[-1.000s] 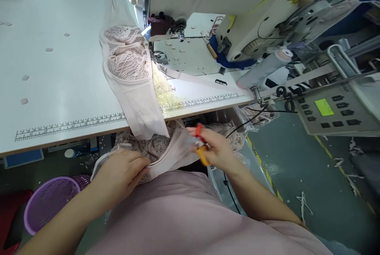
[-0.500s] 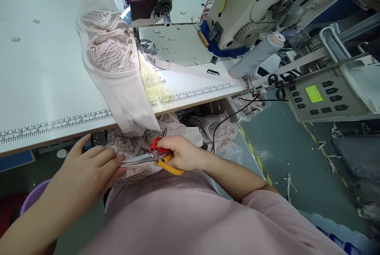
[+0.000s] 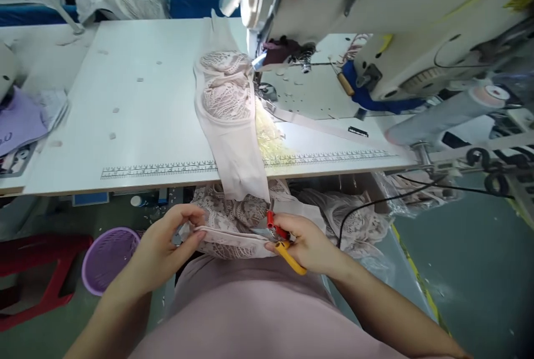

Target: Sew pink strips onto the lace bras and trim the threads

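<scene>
Scissors (image 3: 277, 231) before table (image 3: 167, 125), basket (image 3: 94, 263) left; machine (image 3: 392, 3) behind

Bare left hand (image 3: 161, 249), eight o'clock: pinching edge of pale-pink lace garment (image 3: 237, 243). Bare right hand (image 3: 311, 243), five o'clock: gripping red-and-yellow-handled metal scissors (image 3: 292, 260), blades at garment's edge. Cream metal sewing machine (image 3: 329, 0), one o'clock. Round purple mesh basket (image 3: 109, 261), eight o'clock.

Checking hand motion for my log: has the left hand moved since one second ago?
Yes, leftward: against the ruler on the table, the left hand is now nearer the ruler's left end.
</scene>
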Demonstrator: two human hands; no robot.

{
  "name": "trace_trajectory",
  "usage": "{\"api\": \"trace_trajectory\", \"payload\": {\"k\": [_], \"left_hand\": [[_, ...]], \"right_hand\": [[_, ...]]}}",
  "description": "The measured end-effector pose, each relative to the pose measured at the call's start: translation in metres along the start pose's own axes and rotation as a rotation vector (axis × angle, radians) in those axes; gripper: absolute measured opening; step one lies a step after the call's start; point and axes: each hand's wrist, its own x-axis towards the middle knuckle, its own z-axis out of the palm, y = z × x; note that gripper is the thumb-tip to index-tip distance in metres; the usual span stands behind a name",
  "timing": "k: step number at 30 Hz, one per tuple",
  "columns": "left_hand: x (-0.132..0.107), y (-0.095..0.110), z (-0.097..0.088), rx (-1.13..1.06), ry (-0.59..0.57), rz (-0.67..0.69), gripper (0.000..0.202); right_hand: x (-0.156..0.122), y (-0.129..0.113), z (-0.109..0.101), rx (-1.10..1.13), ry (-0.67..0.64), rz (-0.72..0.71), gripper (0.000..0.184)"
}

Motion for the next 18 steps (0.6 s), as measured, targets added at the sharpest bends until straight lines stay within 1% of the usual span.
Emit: {"api": "trace_trajectory", "payload": {"k": [2, 5, 8, 10, 12, 14, 16, 18], "left_hand": [[0.000, 0.000, 0.007, -0.093, 0.023, -0.036, 0.017], [-0.001, -0.002, 0.012, -0.147, 0.074, -0.073, 0.014], [-0.003, -0.009, 0.012, -0.110, 0.123, -0.073, 0.018], [-0.002, -0.012, 0.009, -0.040, 0.117, -0.059, 0.021], [0.003, -0.014, 0.007, 0.060, 0.067, 0.021, 0.023], [0.012, -0.011, 0.006, 0.172, 0.018, 0.178, 0.023], [0.020, -0.006, 0.007, 0.258, 0.002, 0.345, 0.017], [0.025, 0.000, 0.009, 0.296, -0.010, 0.453, 0.011]], "right_hand": [[0.000, -0.001, 0.000, -0.017, 0.002, 0.027, 0.032], [0.001, -0.002, 0.000, -0.012, 0.014, 0.050, 0.034], [0.002, -0.002, 0.000, 0.013, 0.020, 0.018, 0.032], [0.003, 0.001, 0.000, 0.029, 0.022, -0.014, 0.031], [0.004, 0.006, 0.000, 0.052, 0.020, -0.036, 0.029], [0.004, 0.011, -0.001, 0.074, 0.011, -0.052, 0.026], [0.003, 0.014, -0.002, 0.078, 0.009, -0.068, 0.023], [0.002, 0.015, -0.002, 0.073, 0.013, -0.084, 0.022]]}}
